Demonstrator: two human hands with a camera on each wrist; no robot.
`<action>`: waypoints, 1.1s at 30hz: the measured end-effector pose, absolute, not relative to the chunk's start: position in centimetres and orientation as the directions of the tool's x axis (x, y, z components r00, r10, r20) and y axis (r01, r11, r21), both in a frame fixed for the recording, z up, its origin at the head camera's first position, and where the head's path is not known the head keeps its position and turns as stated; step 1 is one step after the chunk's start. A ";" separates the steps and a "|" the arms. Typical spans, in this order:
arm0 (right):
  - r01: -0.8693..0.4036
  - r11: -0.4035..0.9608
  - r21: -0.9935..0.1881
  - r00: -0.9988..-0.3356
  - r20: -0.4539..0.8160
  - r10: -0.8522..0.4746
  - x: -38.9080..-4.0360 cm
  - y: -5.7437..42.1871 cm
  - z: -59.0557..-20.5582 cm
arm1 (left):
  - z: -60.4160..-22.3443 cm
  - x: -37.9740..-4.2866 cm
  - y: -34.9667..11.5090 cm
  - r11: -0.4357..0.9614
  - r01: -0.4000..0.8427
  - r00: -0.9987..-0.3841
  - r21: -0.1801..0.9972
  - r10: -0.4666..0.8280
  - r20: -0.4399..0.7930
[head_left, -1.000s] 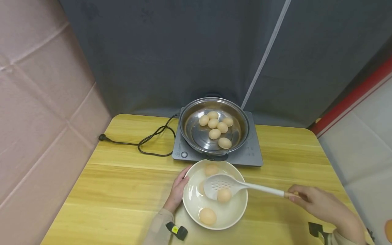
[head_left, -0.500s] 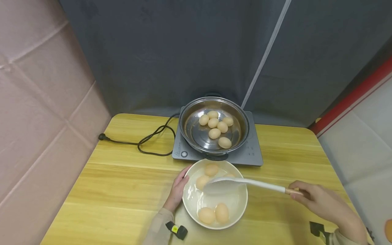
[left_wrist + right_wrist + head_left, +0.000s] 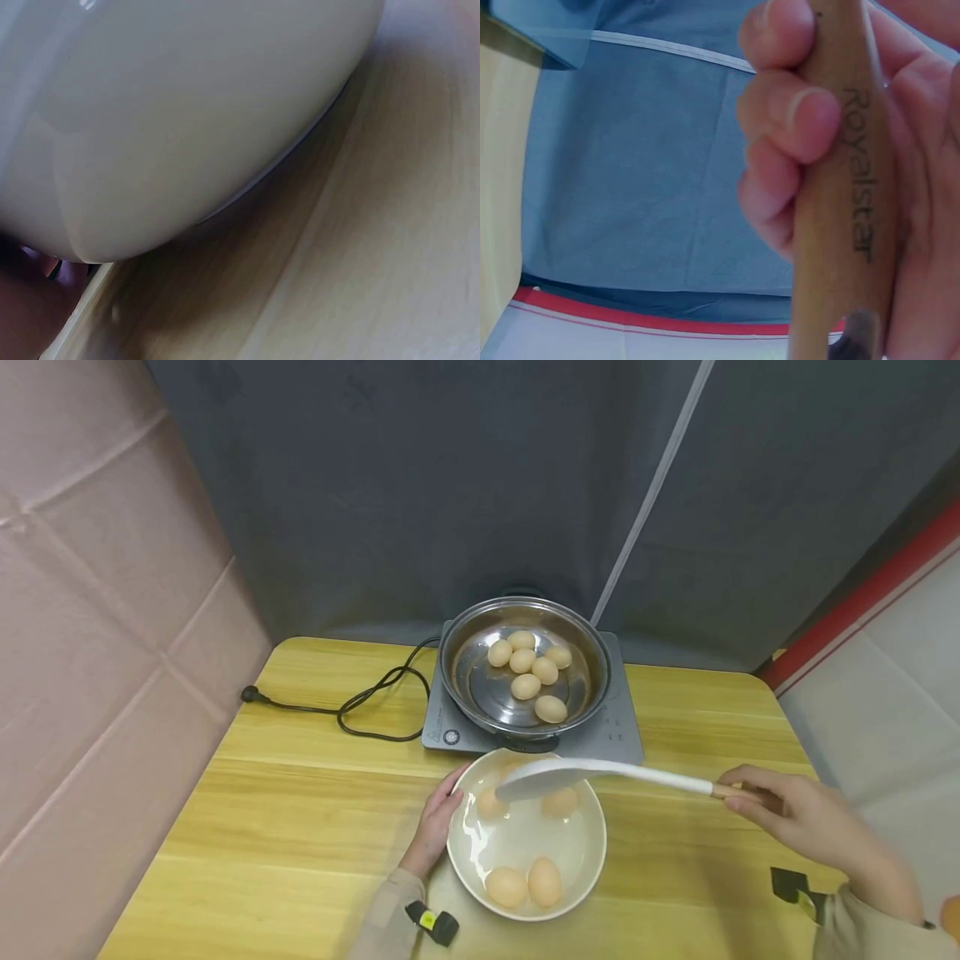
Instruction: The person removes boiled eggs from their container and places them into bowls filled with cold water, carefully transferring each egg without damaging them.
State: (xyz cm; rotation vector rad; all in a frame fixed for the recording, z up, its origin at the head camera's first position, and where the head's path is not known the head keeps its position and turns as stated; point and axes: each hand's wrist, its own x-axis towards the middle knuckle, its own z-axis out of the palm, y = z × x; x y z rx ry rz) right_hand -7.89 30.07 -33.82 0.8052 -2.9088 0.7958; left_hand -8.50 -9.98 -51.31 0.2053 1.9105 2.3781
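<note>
A cream bowl holds water and several brown eggs; two lie together near its front, others towards the back. My left hand holds the bowl's left side, thumb at the rim and fingers along the outer wall. In the left wrist view the bowl's smooth outside fills much of the picture. My right hand grips the wooden handle of a white slotted spoon. The spoon's head is turned on its side over the back of the bowl, partly covering the eggs there.
Behind the bowl a steel pot with several eggs stands on a grey induction cooker. Its black cord runs left across the wooden table. A dark curtain hangs behind.
The egg that lay on the spoon is now in the front of the bowl beside another. The spoon has turned on its side and moved towards the bowl's back. My left hand stays put.
</note>
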 end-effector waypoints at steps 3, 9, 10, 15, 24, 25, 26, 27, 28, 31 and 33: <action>-0.496 0.703 -0.510 -0.859 0.174 -0.481 -9.0 30.0 -33.2 | -51.3 -8.5 -10.0 -0.217 0.011 -0.987 0.976 0.151 0.045; -0.503 0.721 -0.476 -0.860 0.193 -0.472 -12.3 29.7 -32.0 | -51.2 -8.5 -10.1 -0.215 -0.004 -0.987 0.977 0.156 0.030; -0.499 0.726 -0.473 -0.862 0.188 -0.470 -12.9 29.6 -31.9 | -51.2 -8.4 -10.1 -0.211 0.000 -0.987 0.977 0.157 0.034; -0.463 0.781 -0.420 -0.883 0.141 -0.447 -15.7 29.0 -31.5 | -51.3 -8.4 -10.1 -0.210 -0.003 -0.987 0.978 0.155 0.031; -0.360 0.896 -0.260 -0.926 -0.022 -0.378 -19.1 27.9 -31.0 | -51.3 -8.3 -10.0 -0.217 -0.007 -0.988 0.976 0.153 0.027; -0.358 0.898 -0.255 -0.925 -0.030 -0.378 -19.3 27.8 -31.1 | -51.3 -8.3 -10.0 -0.220 -0.005 -0.988 0.976 0.154 0.029; -0.357 0.900 -0.250 -0.925 -0.035 -0.377 -19.4 27.8 -31.1 | -51.4 -8.3 -10.0 -0.222 -0.005 -0.987 0.975 0.156 0.030; -0.359 0.901 -0.244 -0.925 -0.039 -0.379 -19.6 27.7 -31.2 | -51.4 -8.4 -10.0 -0.218 -0.001 -0.987 0.976 0.156 0.034; -0.361 0.901 -0.241 -0.924 -0.041 -0.381 -19.7 27.7 -31.3 | -51.4 -8.4 -10.0 -0.217 0.001 -0.987 0.976 0.157 0.036; -0.366 0.899 -0.241 -0.921 -0.045 -0.387 -20.0 27.8 -31.5 | -51.4 -8.4 -10.0 -0.210 0.005 -0.987 0.978 0.156 0.038; -0.363 0.901 -0.239 -0.922 -0.049 -0.384 -20.1 27.9 -31.5 | -51.3 -8.4 -10.1 -0.204 0.009 -0.987 0.979 0.154 0.041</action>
